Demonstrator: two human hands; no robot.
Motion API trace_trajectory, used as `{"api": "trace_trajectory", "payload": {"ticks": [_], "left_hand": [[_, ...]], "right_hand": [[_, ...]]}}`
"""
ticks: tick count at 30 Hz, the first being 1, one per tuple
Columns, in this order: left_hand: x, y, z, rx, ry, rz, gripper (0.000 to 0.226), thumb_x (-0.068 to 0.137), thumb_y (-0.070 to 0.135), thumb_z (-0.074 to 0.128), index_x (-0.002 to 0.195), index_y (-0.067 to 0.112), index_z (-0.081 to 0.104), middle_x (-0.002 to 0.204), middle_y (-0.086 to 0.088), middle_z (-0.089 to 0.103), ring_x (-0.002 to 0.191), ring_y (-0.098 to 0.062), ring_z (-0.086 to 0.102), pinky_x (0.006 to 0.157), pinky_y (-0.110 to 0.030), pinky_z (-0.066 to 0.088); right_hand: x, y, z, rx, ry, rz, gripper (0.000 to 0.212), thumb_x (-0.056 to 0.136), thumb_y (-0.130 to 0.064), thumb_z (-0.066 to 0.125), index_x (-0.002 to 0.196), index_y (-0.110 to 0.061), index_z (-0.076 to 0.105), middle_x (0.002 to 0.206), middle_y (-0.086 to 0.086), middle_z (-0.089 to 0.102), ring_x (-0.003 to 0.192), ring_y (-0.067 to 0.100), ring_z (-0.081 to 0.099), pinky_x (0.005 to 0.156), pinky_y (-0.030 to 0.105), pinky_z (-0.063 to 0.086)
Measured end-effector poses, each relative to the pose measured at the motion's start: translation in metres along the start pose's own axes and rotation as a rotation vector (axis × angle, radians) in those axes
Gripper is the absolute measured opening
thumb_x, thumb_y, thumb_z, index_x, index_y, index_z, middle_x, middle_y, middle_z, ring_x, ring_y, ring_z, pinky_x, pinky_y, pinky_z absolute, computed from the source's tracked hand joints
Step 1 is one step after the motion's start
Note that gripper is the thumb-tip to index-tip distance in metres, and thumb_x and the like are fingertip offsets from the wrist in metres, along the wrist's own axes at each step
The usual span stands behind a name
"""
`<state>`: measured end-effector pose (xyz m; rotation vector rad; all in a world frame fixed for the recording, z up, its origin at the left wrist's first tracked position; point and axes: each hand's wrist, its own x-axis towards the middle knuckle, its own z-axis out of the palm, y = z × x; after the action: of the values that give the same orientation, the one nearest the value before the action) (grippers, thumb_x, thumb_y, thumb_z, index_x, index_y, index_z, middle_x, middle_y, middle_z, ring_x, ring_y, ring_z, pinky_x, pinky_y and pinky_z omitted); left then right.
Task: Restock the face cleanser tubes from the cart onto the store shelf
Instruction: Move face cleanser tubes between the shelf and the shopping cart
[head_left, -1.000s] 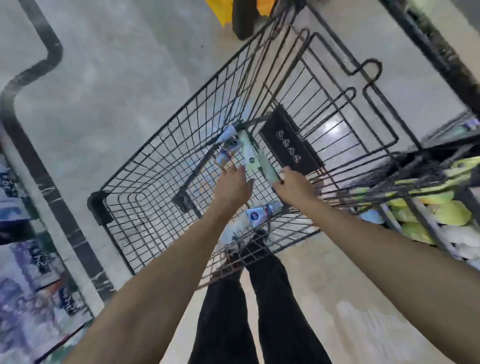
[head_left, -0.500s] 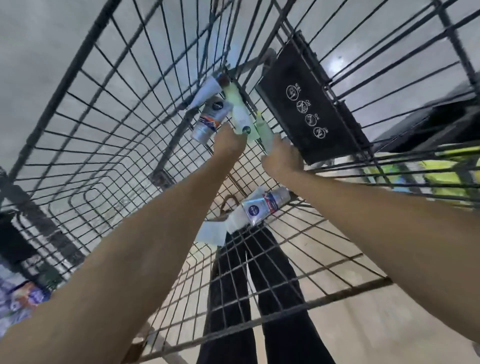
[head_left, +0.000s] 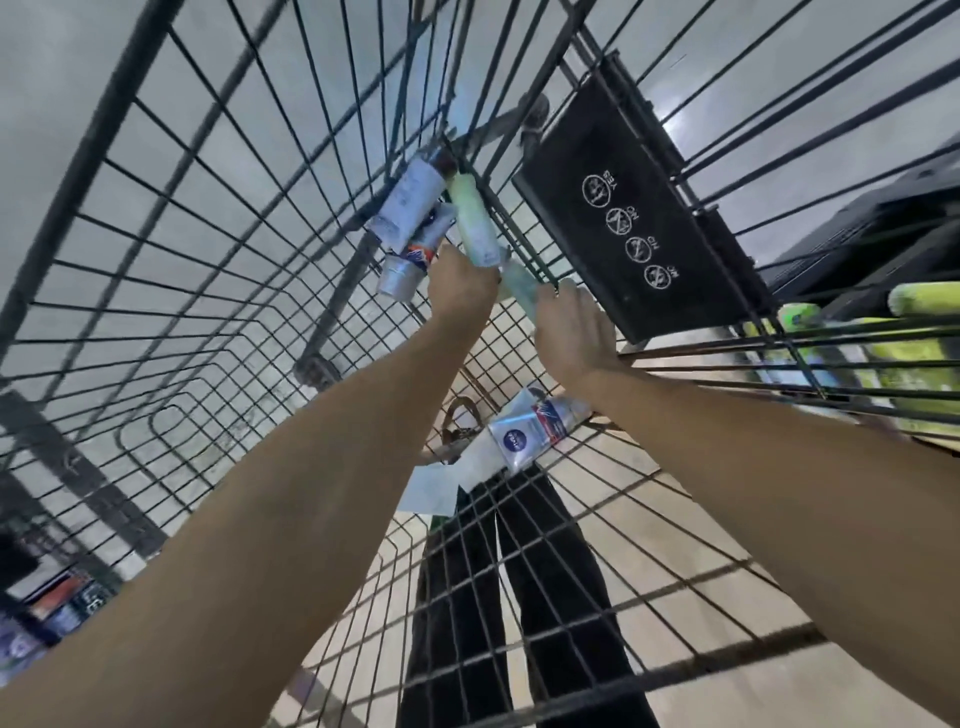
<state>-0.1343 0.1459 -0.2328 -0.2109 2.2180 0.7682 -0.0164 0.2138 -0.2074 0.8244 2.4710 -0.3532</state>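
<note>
Head view: left hand (head_left: 460, 283) grips green tube (head_left: 474, 221); right hand (head_left: 574, 332) grips pale tube (head_left: 522, 291).

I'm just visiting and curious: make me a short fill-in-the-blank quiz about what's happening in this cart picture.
1. Both hands reach into a black wire ____.
2. The left hand grips a pale ____ tube.
3. The black panel carries ____ round white symbols.
4. A white tube with a blue round logo lies below the ____ hand.

Missing words: cart; green; four; right

Both hands deep in wire cart (head_left: 218, 291): left hand (head_left: 460, 283) gripping tubes (head_left: 415, 218), right hand (head_left: 571, 327) on pale-green tube (head_left: 522, 288).
</note>
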Motion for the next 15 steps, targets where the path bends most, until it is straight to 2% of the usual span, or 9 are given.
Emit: {"api": "trace_trajectory", "payload": {"ticks": [3, 7, 9, 11, 13, 15], "left_hand": [[-0.011, -0.006, -0.008, -0.013, -0.009, 0.011, 0.024, 0.09, 0.02, 0.074, 0.105, 0.009, 0.058, 0.09, 0.0, 0.059, 0.079, -0.018, 0.058, 0.056, -0.025, 0.041], [-0.037, -0.011, -0.033, -0.089, 0.008, 0.025, 0.018, 0.087, 0.013, 0.069, 0.102, 0.006, 0.062, 0.085, -0.002, 0.062, 0.071, -0.015, 0.056, 0.055, -0.026, 0.04], [-0.054, -0.01, -0.051, -0.111, 0.026, 0.046, 0.017, 0.083, 0.01, 0.065, 0.099, 0.006, 0.065, 0.08, -0.003, 0.063, 0.066, -0.018, 0.054, 0.052, -0.026, 0.039], [-0.075, -0.008, -0.071, -0.085, 0.022, 0.086, 0.011, 0.084, 0.008, 0.065, 0.095, 0.007, 0.067, 0.076, -0.003, 0.065, 0.06, -0.016, 0.054, 0.048, -0.023, 0.043], [-0.101, -0.006, -0.094, -0.059, 0.004, 0.144, 0.016, 0.086, 0.012, 0.071, 0.101, 0.01, 0.071, 0.08, -0.001, 0.071, 0.064, -0.015, 0.062, 0.056, -0.032, 0.057], [-0.135, 0.001, -0.119, -0.117, -0.026, 0.196, 0.019, 0.087, 0.014, 0.076, 0.105, 0.013, 0.073, 0.08, 0.007, 0.071, 0.068, -0.012, 0.066, 0.066, -0.034, 0.061]], "right_hand": [[-0.009, -0.002, -0.004, 0.04, -0.033, 0.008, 0.029, 0.095, -0.006, 0.058, 0.124, -0.009, 0.058, 0.122, 0.013, 0.06, 0.115, 0.033, 0.059, 0.085, 0.045, 0.052], [-0.032, -0.005, -0.021, 0.269, -0.095, 0.096, 0.025, 0.092, -0.021, 0.069, 0.115, -0.015, 0.062, 0.111, 0.008, 0.064, 0.1, 0.032, 0.064, 0.074, 0.038, 0.048], [-0.046, -0.006, -0.035, 0.484, -0.118, 0.175, 0.024, 0.088, -0.022, 0.07, 0.111, -0.017, 0.064, 0.106, 0.006, 0.067, 0.094, 0.03, 0.065, 0.071, 0.036, 0.048], [-0.062, -0.007, -0.055, 0.794, -0.133, 0.274, 0.028, 0.084, -0.019, 0.069, 0.111, -0.02, 0.066, 0.106, 0.005, 0.071, 0.096, 0.028, 0.067, 0.075, 0.038, 0.055], [-0.08, -0.007, -0.085, 1.042, -0.137, 0.337, 0.038, 0.087, -0.012, 0.068, 0.124, -0.022, 0.065, 0.114, 0.004, 0.071, 0.099, 0.024, 0.067, 0.068, 0.029, 0.052], [-0.104, -0.004, -0.118, 1.248, -0.164, 0.351, 0.043, 0.095, -0.004, 0.064, 0.133, -0.023, 0.059, 0.116, 0.003, 0.068, 0.097, 0.019, 0.063, 0.056, 0.02, 0.049]]}}
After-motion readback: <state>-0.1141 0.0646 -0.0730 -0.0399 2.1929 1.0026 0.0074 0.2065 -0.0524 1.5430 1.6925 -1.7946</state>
